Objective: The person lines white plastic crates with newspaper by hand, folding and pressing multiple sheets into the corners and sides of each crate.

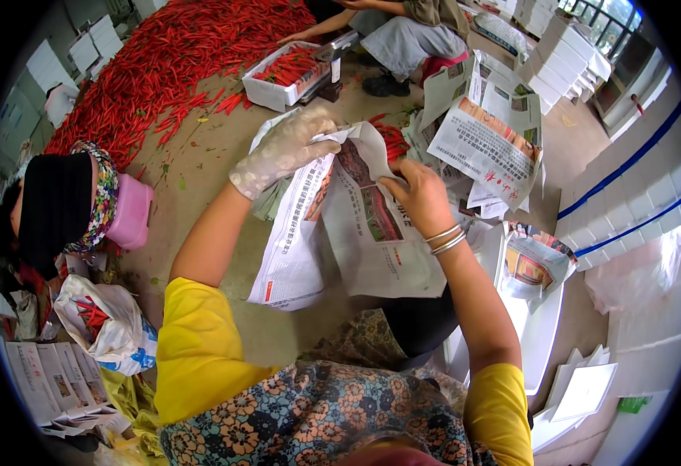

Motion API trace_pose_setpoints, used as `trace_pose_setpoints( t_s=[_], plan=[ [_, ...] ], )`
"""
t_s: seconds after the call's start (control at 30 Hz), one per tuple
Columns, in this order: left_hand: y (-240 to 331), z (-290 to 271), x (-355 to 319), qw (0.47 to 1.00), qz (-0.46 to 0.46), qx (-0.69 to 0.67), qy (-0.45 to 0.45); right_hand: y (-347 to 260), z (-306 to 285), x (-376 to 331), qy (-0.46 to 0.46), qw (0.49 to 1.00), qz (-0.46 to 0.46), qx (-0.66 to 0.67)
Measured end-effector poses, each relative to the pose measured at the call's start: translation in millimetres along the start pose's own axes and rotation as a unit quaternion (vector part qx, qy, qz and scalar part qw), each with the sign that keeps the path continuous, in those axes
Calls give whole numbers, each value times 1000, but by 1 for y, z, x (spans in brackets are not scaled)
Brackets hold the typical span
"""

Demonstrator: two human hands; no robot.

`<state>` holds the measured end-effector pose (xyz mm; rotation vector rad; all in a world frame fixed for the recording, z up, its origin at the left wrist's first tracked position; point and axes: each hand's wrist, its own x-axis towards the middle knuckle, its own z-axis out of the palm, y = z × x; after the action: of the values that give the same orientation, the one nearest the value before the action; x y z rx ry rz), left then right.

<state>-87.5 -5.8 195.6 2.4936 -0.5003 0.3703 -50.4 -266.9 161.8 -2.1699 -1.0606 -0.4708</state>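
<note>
My left hand (287, 152), in a pale, thin glove, is closed on the upper edge of a newspaper sheet (371, 241). The sheet hangs in front of me, folded over, with its lower edges spread apart. My right hand (420, 199), bare and with bangles at the wrist, pinches the sheet's right upper edge between thumb and fingers. Behind the sheet some red chili peppers (388, 138) show on the floor. A stack of newspapers (480, 140) lies past my right hand. By my right forearm stands a white foam box (541, 330) lined with newspaper (533, 264).
A big heap of red chilies (177, 62) covers the far left floor. A person (414, 39) sits beside a chili-filled foam box (274, 95) and a scale (336, 50). Another person (60, 202) sits left near a pink stool (130, 213). White boxes (628, 194) are stacked right.
</note>
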Motion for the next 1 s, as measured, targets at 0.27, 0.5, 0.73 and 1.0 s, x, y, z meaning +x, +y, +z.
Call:
trace_pose_setpoints(
  t_s=[0.27,0.5,0.73,1.0],
  plan=[
    [17,5,-2,993,9,-117,-3,0,7,-5,43,998,-48,-10],
    [26,-5,1,972,-84,-219,-28,-4,8,-2,27,985,-148,-85],
    [7,-10,2,965,-135,-221,39,-9,3,-9,73,972,-162,-156],
    [-3,7,-2,962,-94,-254,5,-36,7,3,82,980,-146,-109]
  ],
)
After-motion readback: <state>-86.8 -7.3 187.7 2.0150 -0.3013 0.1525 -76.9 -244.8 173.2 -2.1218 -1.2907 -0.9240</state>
